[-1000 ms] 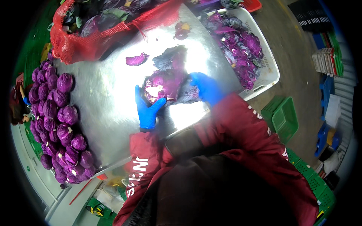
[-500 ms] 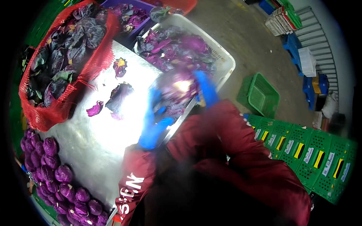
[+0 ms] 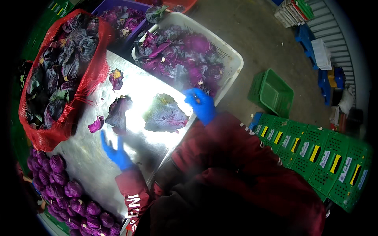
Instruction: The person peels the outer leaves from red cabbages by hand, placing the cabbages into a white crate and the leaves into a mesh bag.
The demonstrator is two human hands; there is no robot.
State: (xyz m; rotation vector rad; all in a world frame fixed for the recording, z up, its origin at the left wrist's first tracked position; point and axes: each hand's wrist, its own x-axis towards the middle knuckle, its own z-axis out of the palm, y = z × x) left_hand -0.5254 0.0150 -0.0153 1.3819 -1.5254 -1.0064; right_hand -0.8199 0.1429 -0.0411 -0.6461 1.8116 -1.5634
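My left hand (image 3: 117, 152), in a blue glove, hovers over the steel table with its fingers spread and nothing in it. It is nearest to a dark cabbage leaf (image 3: 117, 114) and a small purple leaf scrap (image 3: 96, 124). My right hand (image 3: 201, 105), gloved in blue too, is at the table's right edge with its fingers curled. Something small and dark shows at these fingers; I cannot make out what it is. Just left of that hand lies a large, veined cabbage leaf (image 3: 165, 114). A smaller leaf piece (image 3: 116, 79) with a yellowish patch lies farther back.
A white crate (image 3: 232, 59) of purple leaves adjoins the table, with a purple crate (image 3: 136, 34) behind it. At left stand a red mesh sack (image 3: 47, 139) of dark cabbages and a heap of trimmed red cabbages (image 3: 73, 189). Green crates (image 3: 311, 153) are at right.
The red cabbage that was between my hands is no longer in them. My left hand has moved left and opened; my right hand has dropped slightly toward me. The large leaf now shows fully.
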